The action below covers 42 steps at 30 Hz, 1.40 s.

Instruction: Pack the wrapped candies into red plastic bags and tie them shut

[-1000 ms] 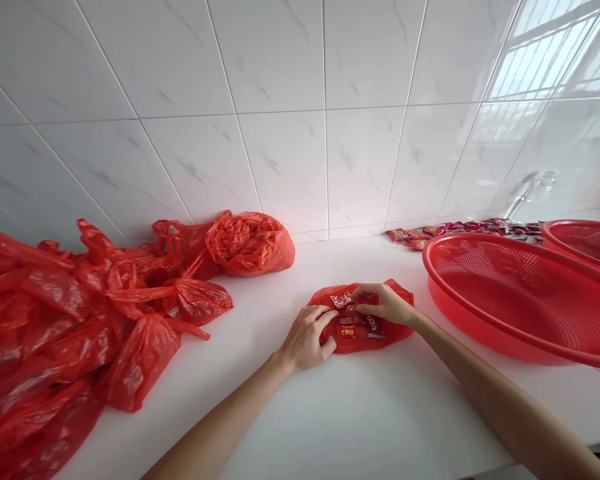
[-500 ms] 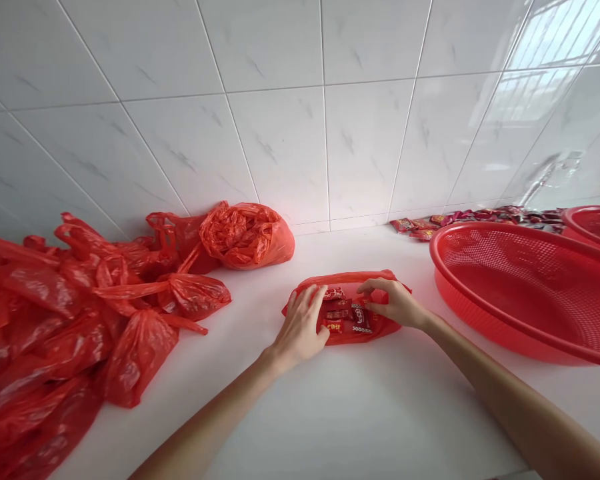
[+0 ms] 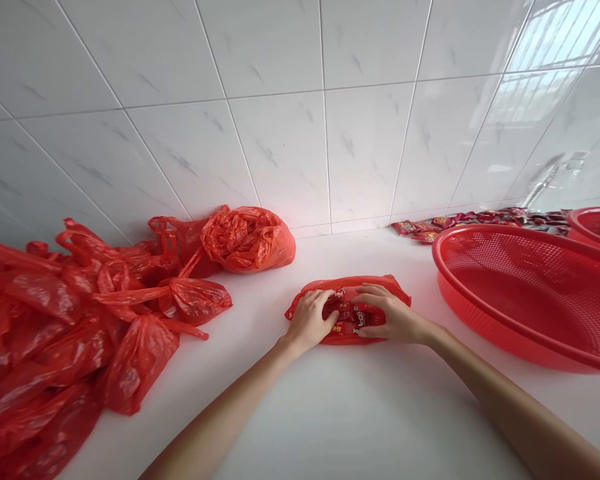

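Note:
Several small red wrapped packets (image 3: pixel 347 316), possibly sweets, lie together on a flattened red plastic bag (image 3: pixel 347 339) in the middle of the white counter. My left hand (image 3: pixel 310 317) is cupped at their left side, fingers bent over the bag and thumb held apart. From the right, my right hand (image 3: pixel 389 315) reaches over the same packets, its thumb and fingers spread around them. Both hands stay open, touching or very near the packets. The fingers hide part of the packets and the bag's middle.
Tied red plastic bags (image 3: pixel 140 357) are heaped at the left. A rounded red bag (image 3: pixel 250 239) stuffed with crumpled plastic stands by the tiled wall. At the right are a large red mesh basket (image 3: pixel 510 333), a second basket (image 3: pixel 597 217) and loose packets (image 3: pixel 485 219) along the wall.
Both hands have moved closer together over the packets, the left one to the right and the right one lower. The packets sit closer together and are more covered. The view has shifted slightly.

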### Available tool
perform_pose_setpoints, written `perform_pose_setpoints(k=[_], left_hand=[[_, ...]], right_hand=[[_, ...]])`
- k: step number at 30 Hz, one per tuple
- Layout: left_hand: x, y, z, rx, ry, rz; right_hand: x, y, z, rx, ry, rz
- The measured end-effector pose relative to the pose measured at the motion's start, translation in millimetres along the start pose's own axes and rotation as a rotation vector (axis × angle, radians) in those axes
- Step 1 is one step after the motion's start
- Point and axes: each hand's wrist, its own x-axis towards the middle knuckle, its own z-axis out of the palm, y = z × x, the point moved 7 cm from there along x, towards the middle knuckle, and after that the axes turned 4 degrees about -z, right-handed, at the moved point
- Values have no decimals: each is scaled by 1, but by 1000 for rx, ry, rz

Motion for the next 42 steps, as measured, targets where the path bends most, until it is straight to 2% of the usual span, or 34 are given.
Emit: perform_pose_setpoints(k=[3,6,11,15,23,29,33,38,42], left_hand=[[-3,0,0,-19,-10,13],[-4,0,-1,1,-44,-20],[-3,0,2,8,-118,-47],[-4,-2,3,-33,-106,-53],[0,3,0,1,31,-64],[8,12,5,22,-1,-73],[9,17,-9,-197,55,28],[1,33,-42,-464,134,142],[-2,43,-54,-580,124,100]], right_hand=[[-1,1,5,-86,-72,17],[-1,3,4,-108,-64,25],[1,5,-4,-230,59,24],[1,4,-6,-371,152,-15],[3,-3,5,-201,228,-53],[6,-5,11,-185,233,-35],[4,-3,1,-39,305,16],[-1,-12,-15,381,410,78],[-1,-30,-14,662,350,50]])
